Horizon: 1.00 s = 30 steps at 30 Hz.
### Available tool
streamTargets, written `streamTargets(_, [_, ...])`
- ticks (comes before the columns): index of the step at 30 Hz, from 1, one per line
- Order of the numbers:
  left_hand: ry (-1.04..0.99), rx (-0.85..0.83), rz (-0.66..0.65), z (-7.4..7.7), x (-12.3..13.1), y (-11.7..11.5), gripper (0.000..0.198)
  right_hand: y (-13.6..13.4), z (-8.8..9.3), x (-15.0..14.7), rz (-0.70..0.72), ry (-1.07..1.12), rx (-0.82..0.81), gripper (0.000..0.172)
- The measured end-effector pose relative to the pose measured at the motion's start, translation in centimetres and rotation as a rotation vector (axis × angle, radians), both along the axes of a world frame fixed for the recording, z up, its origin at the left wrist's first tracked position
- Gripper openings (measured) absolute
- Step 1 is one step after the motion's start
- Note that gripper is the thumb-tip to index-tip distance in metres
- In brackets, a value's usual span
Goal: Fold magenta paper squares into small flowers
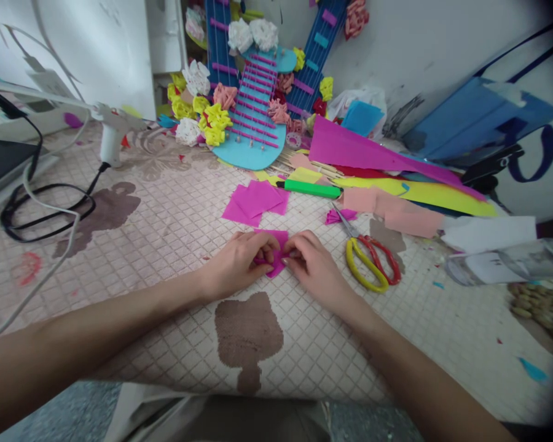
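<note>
Between my hands, near the middle of the table, is a small piece of magenta crepe paper (pixel 279 237). My left hand (pixel 249 258) pinches its left side with curled fingers. On the right side, my right hand (pixel 308 261) grips the paper's edge between thumb and fingers. The fingers partly hide the paper, so any fold in it is hard to make out. Just beyond lie several overlapping magenta paper squares (pixel 255 199). A crumpled magenta paper piece (pixel 340 216) rests by the tips of scissors (pixel 371 261) with yellow and red handles, right of my right hand.
A white glue gun (pixel 112 132) stands at the left with looped black cable (pixel 50 230). Decorated blue cardboard (pixel 258 110) with paper flowers leans at the back. A green cutter (pixel 311 188), coloured paper sheets (pixel 378 153) and a clear bottle (pixel 507 261) lie to the right.
</note>
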<state>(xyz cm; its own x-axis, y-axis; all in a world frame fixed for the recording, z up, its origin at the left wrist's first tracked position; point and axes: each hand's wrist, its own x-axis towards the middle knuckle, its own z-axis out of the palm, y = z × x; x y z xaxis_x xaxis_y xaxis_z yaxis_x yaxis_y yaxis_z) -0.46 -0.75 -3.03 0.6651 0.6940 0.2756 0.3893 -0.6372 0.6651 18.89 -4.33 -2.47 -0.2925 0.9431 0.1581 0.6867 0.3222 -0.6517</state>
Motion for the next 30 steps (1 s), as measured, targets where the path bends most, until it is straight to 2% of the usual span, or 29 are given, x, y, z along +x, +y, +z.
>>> streamTargets(4, [0.027,0.003,-0.010,0.1,0.0,0.0,0.018,0.2,0.0,0.2,-0.006,0.010,0.012,0.018])
streamTargets(8, [0.043,0.012,-0.025,0.1,0.0,-0.1,0.014,0.1,0.2,0.1,-0.015,0.031,0.008,0.010])
streamTargets(15, [0.125,0.078,0.030,0.2,0.4,-0.1,0.026,-0.2,0.0,-0.6,-0.031,-0.013,0.028,0.025])
streamTargets(20, [0.193,-0.032,-0.012,0.8,0.8,0.7,0.035,0.3,0.0,-0.2,-0.086,0.019,-0.023,0.024])
streamTargets(25, [0.076,-0.039,-0.010,0.5,0.4,0.9,0.032,0.7,0.0,0.6,-0.096,0.073,-0.038,0.018])
streamTargets(30, [-0.138,-0.207,0.013,0.5,-0.3,0.9,0.016,0.2,0.4,0.2,-0.045,0.060,-0.023,0.015])
